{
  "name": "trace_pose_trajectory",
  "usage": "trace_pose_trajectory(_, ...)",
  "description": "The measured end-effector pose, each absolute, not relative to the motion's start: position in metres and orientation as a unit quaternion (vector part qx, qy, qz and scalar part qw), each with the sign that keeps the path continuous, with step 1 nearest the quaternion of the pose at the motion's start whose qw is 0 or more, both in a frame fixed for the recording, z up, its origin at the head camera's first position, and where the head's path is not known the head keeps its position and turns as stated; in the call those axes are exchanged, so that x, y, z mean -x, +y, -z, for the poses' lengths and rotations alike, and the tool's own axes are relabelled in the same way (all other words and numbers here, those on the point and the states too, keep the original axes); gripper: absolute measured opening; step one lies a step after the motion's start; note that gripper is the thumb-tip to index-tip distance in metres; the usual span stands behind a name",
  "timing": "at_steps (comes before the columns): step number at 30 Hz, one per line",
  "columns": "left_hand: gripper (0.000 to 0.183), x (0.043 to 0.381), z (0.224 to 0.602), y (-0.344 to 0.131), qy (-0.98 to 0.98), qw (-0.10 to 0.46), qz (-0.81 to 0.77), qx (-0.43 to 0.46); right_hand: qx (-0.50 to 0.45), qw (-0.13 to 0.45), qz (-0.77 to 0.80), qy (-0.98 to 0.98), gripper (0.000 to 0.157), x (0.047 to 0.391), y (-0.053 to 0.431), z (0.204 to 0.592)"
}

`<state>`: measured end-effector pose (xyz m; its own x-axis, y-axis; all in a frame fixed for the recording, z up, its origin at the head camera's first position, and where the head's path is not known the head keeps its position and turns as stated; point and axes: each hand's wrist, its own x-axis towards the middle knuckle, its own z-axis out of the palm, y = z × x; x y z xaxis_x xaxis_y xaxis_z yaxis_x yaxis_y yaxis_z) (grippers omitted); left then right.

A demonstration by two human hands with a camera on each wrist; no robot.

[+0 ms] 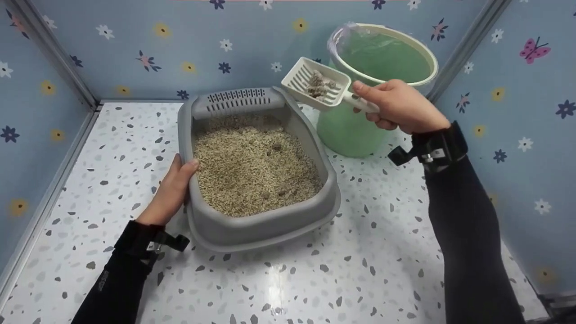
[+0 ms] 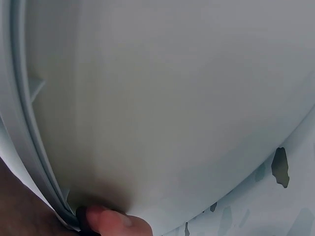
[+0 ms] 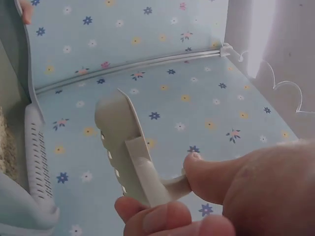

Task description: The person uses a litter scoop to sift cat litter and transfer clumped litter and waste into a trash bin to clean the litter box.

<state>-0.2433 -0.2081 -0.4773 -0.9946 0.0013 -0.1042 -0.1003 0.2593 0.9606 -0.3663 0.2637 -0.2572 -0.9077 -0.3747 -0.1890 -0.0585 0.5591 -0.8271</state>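
My right hand point(image 1: 402, 105) grips the handle of a cream slotted litter scoop point(image 1: 333, 98), thumb on top, fingers curled beneath. Several brownish clumps point(image 1: 317, 86) lie in the scoop, which is raised over the back right rim of a grey litter box point(image 1: 265, 229). From the right wrist, the scoop point(image 3: 115, 128) shows side-on, its slotted edge to the left. The box holds tan pellet litter point(image 1: 243, 166) with a few darker lumps. My left hand point(image 1: 168, 191) holds the box's left rim, thumb over the top; fingertips point(image 2: 120, 223) show against the outer wall in the left wrist view.
A green bin point(image 1: 351, 132) with a cream rim and clear plastic liner stands behind and right of the box, partly behind the scoop and right hand. Flower-patterned panels point(image 1: 252, 49) enclose the back and sides of the speckled white floor point(image 1: 360, 261).
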Motion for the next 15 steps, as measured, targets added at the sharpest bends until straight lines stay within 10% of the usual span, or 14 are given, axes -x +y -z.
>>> trace_pose_trajectory(15,0.096,0.242,0.477,-0.207,0.79,0.046,-0.61,0.028,0.01,0.109,0.505,0.856,0.062,0.391,0.31,0.217)
